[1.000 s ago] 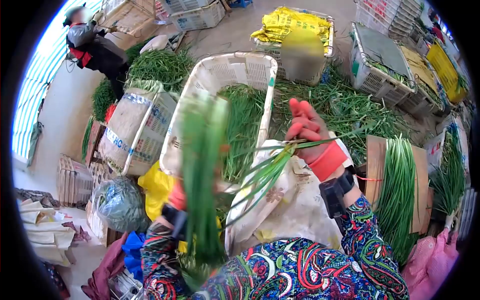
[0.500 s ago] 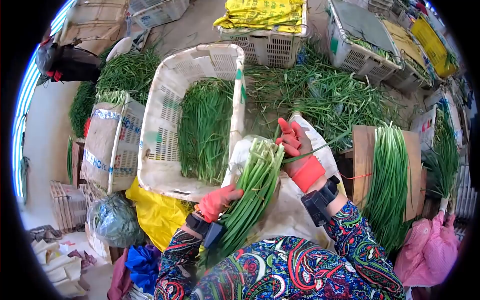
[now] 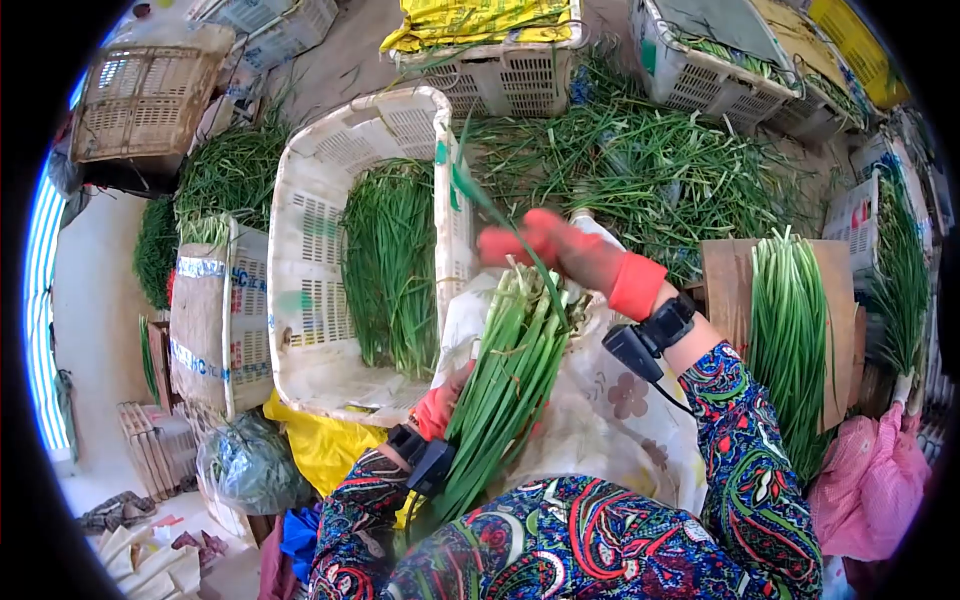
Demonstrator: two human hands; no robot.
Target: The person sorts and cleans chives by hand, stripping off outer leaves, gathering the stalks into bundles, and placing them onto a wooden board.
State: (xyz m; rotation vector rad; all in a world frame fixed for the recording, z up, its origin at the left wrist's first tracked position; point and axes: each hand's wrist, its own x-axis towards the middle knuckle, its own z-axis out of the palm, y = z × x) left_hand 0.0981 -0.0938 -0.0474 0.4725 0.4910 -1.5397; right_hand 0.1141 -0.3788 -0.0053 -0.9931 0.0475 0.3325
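My left hand, in a red glove, is wrapped around a bunch of garlic chives on my lap. The pale cut ends point up and away from me, and the green leaves hang down toward my body. Some of the left fingers are hidden behind the bunch. Just above the pale ends is my gloved right hand, blurred by motion, with its fingers closed on a long loose chive leaf. That leaf slants across the top of the bunch.
A white plastic crate with chives laid inside stands front left. Loose chives cover the floor ahead. At right, a tied bundle of chives rests on a brown board. More crates line the back.
My right hand has swung left and slightly up over the bunch's pale ends, taking the loose leaf along. My left hand still grips the bunch. The view has shifted slightly.
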